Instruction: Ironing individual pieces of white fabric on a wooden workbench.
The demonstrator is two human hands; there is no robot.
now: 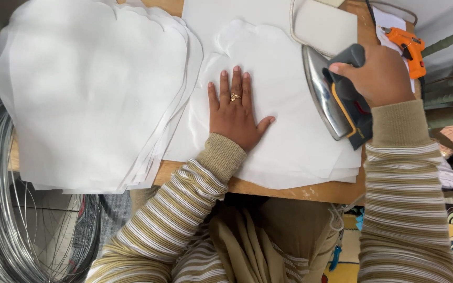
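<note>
While the left hand (pixel 234 112) lies flat on white fabric (pixel 284 141), the right hand (pixel 381 76) grips an iron (pixel 331 99).

A single view comes from a camera on the person's head, looking almost straight down and close over the table (pixel 310 191). The near edge of the frame takes in the person's lap and both striped sleeves; the far edge cuts across the tabletop. The left hand (pixel 234 112) sits near the centre, the right hand (pixel 378 76) to the right. Wire coils (pixel 1 209) fill the left near corner.
</note>
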